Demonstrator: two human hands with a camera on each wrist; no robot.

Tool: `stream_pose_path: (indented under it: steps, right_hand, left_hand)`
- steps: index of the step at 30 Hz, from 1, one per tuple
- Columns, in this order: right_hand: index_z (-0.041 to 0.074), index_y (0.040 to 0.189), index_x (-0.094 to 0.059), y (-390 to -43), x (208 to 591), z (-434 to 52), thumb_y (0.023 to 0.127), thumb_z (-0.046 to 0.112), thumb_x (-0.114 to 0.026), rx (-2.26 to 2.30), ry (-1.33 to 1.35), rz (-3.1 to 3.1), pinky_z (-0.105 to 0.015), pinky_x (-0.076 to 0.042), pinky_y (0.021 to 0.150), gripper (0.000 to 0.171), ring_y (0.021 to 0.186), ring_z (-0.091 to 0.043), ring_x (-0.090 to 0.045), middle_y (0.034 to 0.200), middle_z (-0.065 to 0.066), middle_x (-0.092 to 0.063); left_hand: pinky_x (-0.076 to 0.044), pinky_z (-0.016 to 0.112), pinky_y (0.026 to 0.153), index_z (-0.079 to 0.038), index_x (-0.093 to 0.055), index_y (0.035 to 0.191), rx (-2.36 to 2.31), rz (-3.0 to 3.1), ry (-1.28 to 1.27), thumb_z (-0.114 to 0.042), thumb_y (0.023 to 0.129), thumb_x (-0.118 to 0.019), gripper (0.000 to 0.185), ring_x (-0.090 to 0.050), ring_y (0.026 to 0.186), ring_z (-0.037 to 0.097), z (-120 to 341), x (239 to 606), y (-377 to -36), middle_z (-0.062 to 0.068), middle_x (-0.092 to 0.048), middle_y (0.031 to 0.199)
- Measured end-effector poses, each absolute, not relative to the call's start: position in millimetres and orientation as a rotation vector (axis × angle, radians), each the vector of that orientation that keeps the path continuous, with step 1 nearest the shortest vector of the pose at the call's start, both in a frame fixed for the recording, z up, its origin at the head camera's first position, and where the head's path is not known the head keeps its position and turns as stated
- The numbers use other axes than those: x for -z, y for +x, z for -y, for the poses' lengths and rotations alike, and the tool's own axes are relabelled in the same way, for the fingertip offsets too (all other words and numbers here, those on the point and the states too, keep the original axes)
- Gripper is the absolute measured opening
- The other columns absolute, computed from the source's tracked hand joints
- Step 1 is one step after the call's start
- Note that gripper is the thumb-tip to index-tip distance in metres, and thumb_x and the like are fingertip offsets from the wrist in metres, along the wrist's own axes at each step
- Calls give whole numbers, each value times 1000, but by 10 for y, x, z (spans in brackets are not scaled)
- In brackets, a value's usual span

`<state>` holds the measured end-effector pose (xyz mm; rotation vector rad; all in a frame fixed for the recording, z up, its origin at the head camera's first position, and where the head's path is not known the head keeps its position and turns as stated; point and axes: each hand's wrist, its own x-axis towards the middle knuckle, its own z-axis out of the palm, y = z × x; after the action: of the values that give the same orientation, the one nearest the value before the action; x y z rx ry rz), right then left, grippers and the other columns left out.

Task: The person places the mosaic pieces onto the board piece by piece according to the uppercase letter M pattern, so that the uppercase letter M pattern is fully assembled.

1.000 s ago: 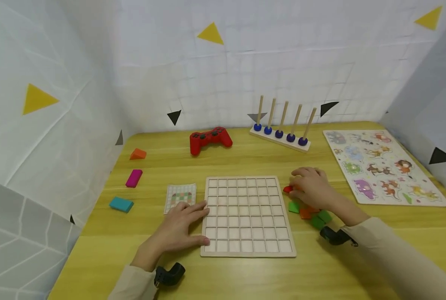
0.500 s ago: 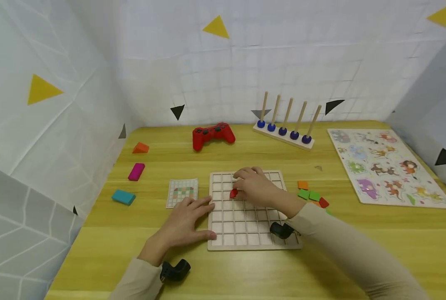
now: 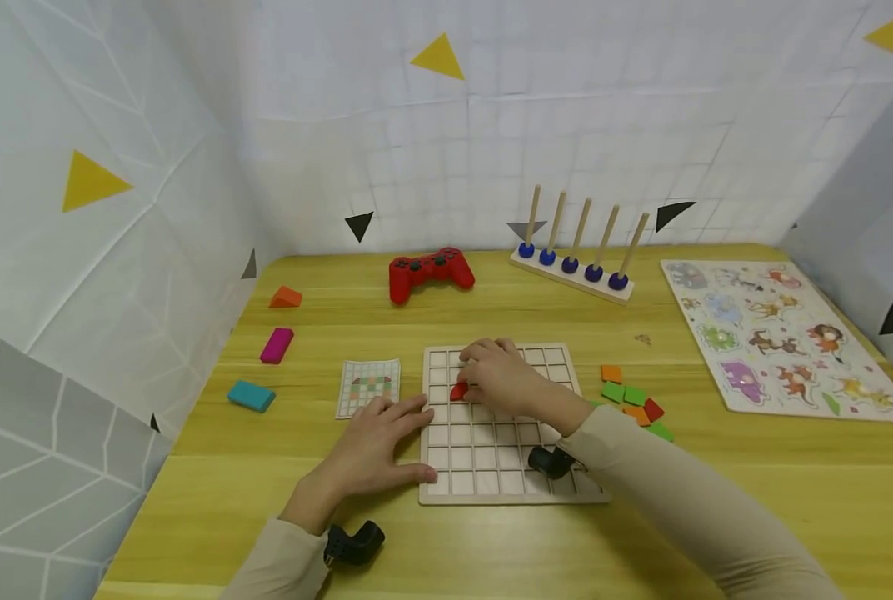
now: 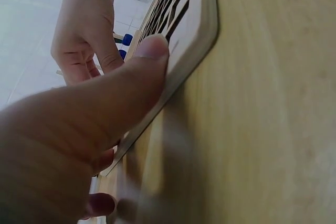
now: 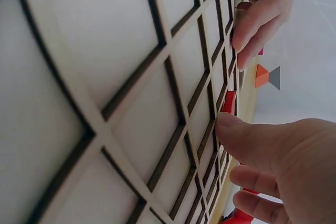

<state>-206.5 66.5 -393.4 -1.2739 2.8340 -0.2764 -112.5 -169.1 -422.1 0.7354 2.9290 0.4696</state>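
A pale wooden grid board (image 3: 448,459) lies on the table, its square cells divided by raised strips. My left hand (image 3: 371,446) rests along the board's left edge, fingers spread. In the left wrist view its thumb (image 4: 142,74) lies on the board's frame. Over the upper left cells, my right hand (image 3: 501,379) pinches a small red tile (image 3: 458,392) with one rounded-looking side. The right wrist view has that red tile (image 5: 230,100) at the thumb tip, low against the grid; whether it sits inside a cell I cannot tell. The hand hides several cells.
A printed pattern card (image 3: 368,388) lies left of the board. Loose green, orange and red tiles (image 3: 634,396) lie to its right. Farther out are a red game controller (image 3: 431,273), a peg stand (image 3: 572,277), an animal puzzle (image 3: 787,342) and blue (image 3: 251,396), magenta (image 3: 276,345) and orange (image 3: 286,297) blocks.
My right hand has moved left from the loose tiles to the board, carrying the red tile, then slightly farther left. My left hand has stayed at the board's edge.
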Motion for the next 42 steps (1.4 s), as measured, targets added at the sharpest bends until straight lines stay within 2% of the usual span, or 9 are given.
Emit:
stream_pose_path:
  steps: [16,25,29,32,36,38,42]
  right_hand:
    - [20,104,-76,-2027,3920,-662,89,25,-74,325,-1282,-2815,-58,-39,99,16,125,-33,-53,129,-11,-63]
    - [23,106,-75,-2035,3915,-650,90,25,-72,342,-1274,-2804,-61,-38,101,17,128,-34,-51,134,-12,-61]
    - [21,114,-72,-1997,3884,-727,91,23,-71,386,-1236,-2818,-62,-37,103,23,129,-35,-51,137,-14,-58]
    - [15,118,-70,-1971,3820,-912,91,20,-72,497,-1235,-2871,-58,-43,98,28,120,-34,-57,130,-15,-61]
    - [5,116,-69,-1963,3747,-1439,90,16,-72,660,-1131,-2969,-48,-52,83,29,98,-31,-64,113,-17,-66]
    - [2,115,-68,-1963,3728,-1778,90,14,-71,681,-971,-3017,-44,-53,76,28,89,-29,-64,109,-19,-66]
    - [-3,116,-69,-1978,3727,-2349,92,15,-68,609,-640,-3017,-42,-52,71,30,85,-28,-62,107,-24,-65]
  left_hand:
    - [-38,43,94,-24,-53,143,-492,-2908,709,-67,80,-67,78,-44,119,24,1690,4220,-1123,-3,-40,158]
    - [-39,43,93,-24,-53,143,-478,-2916,722,-67,81,-66,77,-44,118,23,1705,4202,-1125,-3,-41,157]
    - [-38,45,95,-24,-52,144,-508,-2894,721,-68,80,-66,79,-44,119,24,1683,4222,-1119,-3,-39,158]
    - [-38,45,96,-24,-52,144,-523,-2886,716,-68,79,-67,80,-44,119,25,1661,4239,-1118,-4,-39,159]
    - [-37,44,94,-23,-52,144,-518,-2899,742,-68,79,-67,80,-44,118,25,1641,4244,-1124,-3,-40,158]
    - [-38,45,92,-23,-53,143,-510,-2910,759,-68,79,-67,80,-45,118,25,1645,4239,-1121,-3,-41,157]
    - [-39,44,89,-22,-53,144,-486,-2928,750,-67,80,-66,79,-45,115,23,1694,4226,-1082,-3,-41,157]
